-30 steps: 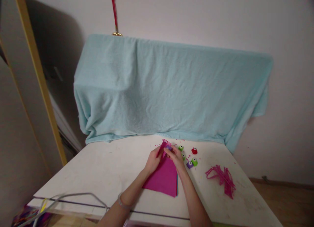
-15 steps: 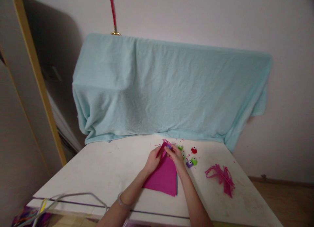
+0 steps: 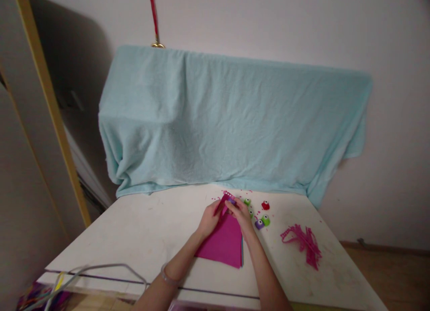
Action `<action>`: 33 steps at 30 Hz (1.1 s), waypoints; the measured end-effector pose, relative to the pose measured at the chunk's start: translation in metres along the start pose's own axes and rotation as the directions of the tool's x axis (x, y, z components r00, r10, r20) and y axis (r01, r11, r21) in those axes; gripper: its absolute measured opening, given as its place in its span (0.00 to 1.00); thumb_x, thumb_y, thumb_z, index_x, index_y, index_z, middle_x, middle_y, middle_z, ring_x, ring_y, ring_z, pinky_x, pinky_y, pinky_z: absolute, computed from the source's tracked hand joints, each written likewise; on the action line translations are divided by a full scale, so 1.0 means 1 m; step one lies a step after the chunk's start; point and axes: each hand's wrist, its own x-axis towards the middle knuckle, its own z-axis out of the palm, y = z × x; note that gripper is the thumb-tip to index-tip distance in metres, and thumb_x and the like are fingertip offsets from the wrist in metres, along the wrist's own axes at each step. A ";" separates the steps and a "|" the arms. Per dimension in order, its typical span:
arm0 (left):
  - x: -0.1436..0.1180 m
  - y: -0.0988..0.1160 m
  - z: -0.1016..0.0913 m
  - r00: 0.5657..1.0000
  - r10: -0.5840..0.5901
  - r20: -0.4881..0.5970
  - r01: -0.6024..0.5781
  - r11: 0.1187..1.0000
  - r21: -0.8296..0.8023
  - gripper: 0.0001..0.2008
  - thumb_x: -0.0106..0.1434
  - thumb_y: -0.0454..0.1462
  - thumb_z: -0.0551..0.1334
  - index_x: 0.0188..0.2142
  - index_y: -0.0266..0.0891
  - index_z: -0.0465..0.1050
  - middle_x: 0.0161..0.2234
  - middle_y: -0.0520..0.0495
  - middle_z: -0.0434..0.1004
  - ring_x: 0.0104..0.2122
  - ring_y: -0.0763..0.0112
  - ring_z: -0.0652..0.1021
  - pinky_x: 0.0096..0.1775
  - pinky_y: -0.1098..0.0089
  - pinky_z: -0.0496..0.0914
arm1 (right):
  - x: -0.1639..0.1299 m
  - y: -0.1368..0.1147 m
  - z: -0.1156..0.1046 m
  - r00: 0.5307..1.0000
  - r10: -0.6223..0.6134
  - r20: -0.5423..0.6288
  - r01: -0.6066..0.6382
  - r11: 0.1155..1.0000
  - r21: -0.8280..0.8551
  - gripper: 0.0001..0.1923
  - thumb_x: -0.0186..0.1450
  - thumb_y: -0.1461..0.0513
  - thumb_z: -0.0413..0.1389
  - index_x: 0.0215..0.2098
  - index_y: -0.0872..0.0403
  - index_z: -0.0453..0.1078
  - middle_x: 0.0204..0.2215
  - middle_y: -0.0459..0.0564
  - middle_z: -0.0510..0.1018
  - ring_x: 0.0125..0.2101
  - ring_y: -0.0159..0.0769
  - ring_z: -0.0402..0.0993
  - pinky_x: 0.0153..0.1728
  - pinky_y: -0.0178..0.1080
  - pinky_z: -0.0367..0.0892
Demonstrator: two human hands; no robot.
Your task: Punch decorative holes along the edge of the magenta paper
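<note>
My left hand is closed on a magenta sheet of paper, which is raised and bent, with a row of small holes along its far edge. In my right hand is a small purple paper punch, mostly hidden by the fingers, at that sheet's edge. Below both hands lies a stack of coloured paper, magenta on top with a bluish edge at its right side. Right of my right hand sit several little punches with a white eye: a purple one, a red one and green ones.
Cut strips of magenta paper lie heaped at the right of the white table. Tiny magenta bits are scattered near the punches. A light blue towel drapes over something at the back. A grey cable crosses the front left edge.
</note>
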 end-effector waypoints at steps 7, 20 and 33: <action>0.001 -0.002 0.000 1.000 0.029 0.000 -0.029 0.999 0.027 0.10 0.66 0.37 0.51 0.35 0.37 0.70 0.34 0.46 0.76 0.34 0.68 0.73 0.39 0.73 0.65 | 0.001 0.002 -0.001 0.999 0.010 0.035 -0.010 1.000 0.016 0.17 0.54 0.49 0.61 0.30 0.54 0.70 0.20 0.42 0.68 0.22 0.29 0.60 0.22 0.32 0.54; 0.001 0.001 -0.001 1.000 0.021 0.001 -0.021 0.999 0.026 0.11 0.66 0.38 0.51 0.35 0.37 0.69 0.33 0.46 0.76 0.34 0.67 0.74 0.39 0.73 0.66 | -0.001 -0.001 -0.001 0.999 0.002 0.052 -0.003 1.000 0.027 0.17 0.55 0.50 0.61 0.32 0.54 0.71 0.20 0.43 0.69 0.22 0.30 0.61 0.22 0.32 0.53; 0.001 0.002 -0.001 1.000 -0.005 0.017 0.004 0.998 0.056 0.11 0.65 0.37 0.51 0.35 0.36 0.70 0.32 0.46 0.76 0.33 0.67 0.74 0.38 0.72 0.66 | -0.001 -0.003 0.000 0.999 0.016 0.028 -0.016 1.000 0.002 0.19 0.53 0.47 0.61 0.31 0.54 0.71 0.19 0.43 0.69 0.21 0.30 0.60 0.20 0.32 0.52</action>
